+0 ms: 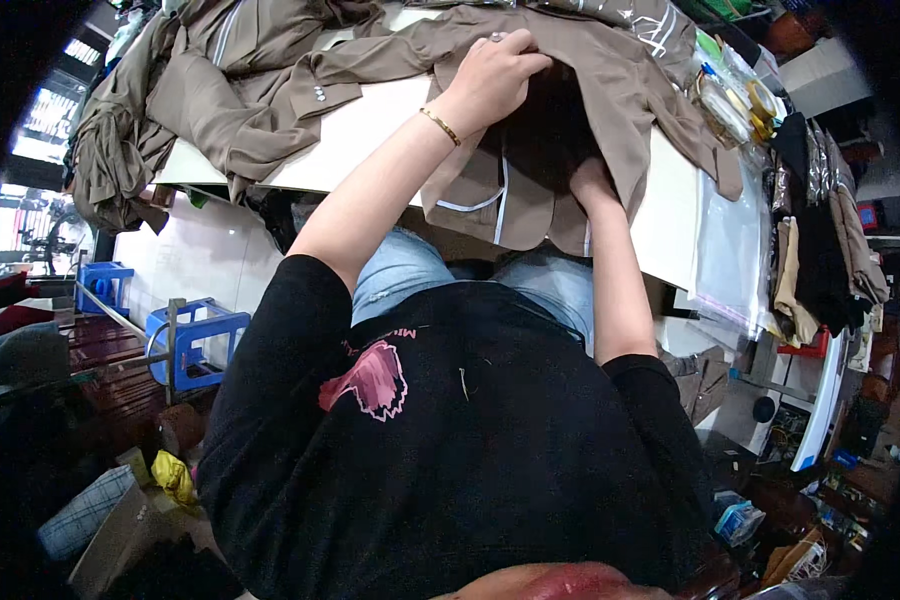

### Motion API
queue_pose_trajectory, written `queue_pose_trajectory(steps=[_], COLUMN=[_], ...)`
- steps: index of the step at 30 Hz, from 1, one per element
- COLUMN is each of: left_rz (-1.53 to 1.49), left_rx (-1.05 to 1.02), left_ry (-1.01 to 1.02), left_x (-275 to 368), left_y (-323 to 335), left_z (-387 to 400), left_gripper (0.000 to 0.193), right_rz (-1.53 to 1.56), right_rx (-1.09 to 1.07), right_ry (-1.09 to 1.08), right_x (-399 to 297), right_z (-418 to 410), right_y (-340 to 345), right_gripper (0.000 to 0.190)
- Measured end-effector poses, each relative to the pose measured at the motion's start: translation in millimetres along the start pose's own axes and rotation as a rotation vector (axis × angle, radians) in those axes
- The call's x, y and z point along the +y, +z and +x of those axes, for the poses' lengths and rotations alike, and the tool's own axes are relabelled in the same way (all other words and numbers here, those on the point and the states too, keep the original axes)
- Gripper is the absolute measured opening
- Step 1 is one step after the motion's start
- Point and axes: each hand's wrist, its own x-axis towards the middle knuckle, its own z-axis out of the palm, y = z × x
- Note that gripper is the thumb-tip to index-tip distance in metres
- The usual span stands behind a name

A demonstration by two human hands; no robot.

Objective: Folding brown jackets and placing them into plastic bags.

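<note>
A brown suit jacket (615,97) lies over the white tabletop in front of me, its front lifted and its dark inside showing. My left hand (499,75), with a ring and a gold bracelet, pinches the jacket's cloth near the upper part. Reaching into the opening from below, my right hand (592,184) is partly covered by the jacket, and its fingers are hidden in shadow. Pale binding (502,195) runs along the inner seams near the hem. One sleeve cuff (321,96) with several buttons stretches out to the left.
More brown garments (225,105) are heaped at the left of the table (667,217). Clear plastic bags (731,247) lie at its right edge. Tape rolls (761,101) sit in a plastic-wrapped pile. Clothes (825,240) hang beyond. A blue stool (195,341) stands at left.
</note>
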Motion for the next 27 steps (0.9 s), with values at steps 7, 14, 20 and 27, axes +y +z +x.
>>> queue_pose_trajectory(steps=[7,14,20,27], left_rz=[-0.208,-0.342,-0.297,-0.554], left_rx=[-0.068,-0.041,-0.472,-0.752], left_ry=[-0.297,-0.302,-0.434,-0.525], left_x=[31,43,51,27], left_y=[25,23,38,29], left_z=[-73,-64,-112,-125], left_gripper=[0.025,0.044,0.064,0.078], right_rz=[0.047,0.08,-0.101,0.071], right_rx=[-0.042,0.138,0.219,-0.044], right_ry=[-0.066,-0.107,-0.003,-0.168], right_x=[-9,-21,-18,-17], right_z=[-57,-41,30,37], right_y=[-21,-16,42,4], right_gripper=[0.065,0.057,0.056,0.058])
